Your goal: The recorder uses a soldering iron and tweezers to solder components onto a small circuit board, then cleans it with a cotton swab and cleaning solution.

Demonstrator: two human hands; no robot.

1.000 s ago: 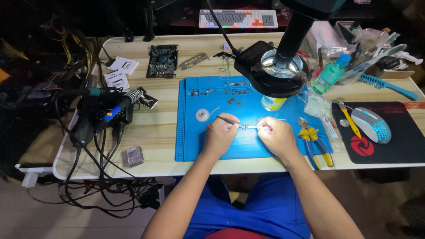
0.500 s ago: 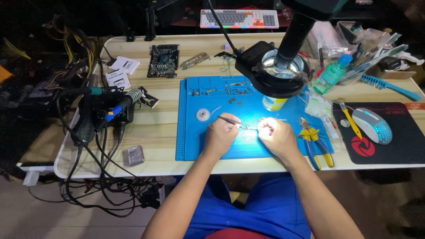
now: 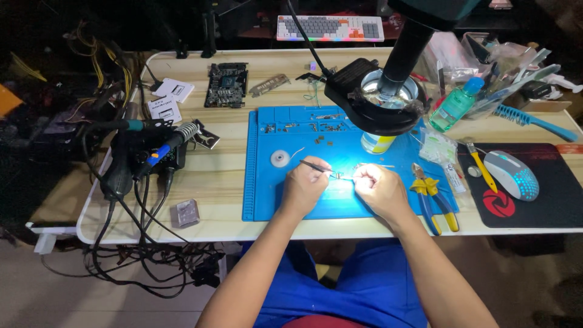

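Note:
Both my hands rest on a blue work mat [image 3: 267,188] under a black ring lamp [image 3: 382,100]. My left hand [image 3: 305,187] pinches thin black tweezers [image 3: 316,166] whose tip points right toward a tiny metal part [image 3: 340,177]. My right hand [image 3: 378,188] is closed on a thin silvery tool or wire that meets the tweezers' tip between the hands. What the small part is cannot be made out. Loose screws and small bits [image 3: 303,126] lie along the mat's far edge, and a white round disc [image 3: 280,159] lies left of my left hand.
Soldering irons in a black stand [image 3: 155,152] with tangled cables sit at the left. Blue and yellow pliers [image 3: 432,197], a computer mouse [image 3: 511,174] on a black pad, a green bottle [image 3: 456,104], a circuit board [image 3: 226,84] and a keyboard [image 3: 331,27] surround the mat.
Both hands stay nearly still on the mat; the tweezers and the right hand's tool keep meeting at the same spot. The view has shifted only slightly.

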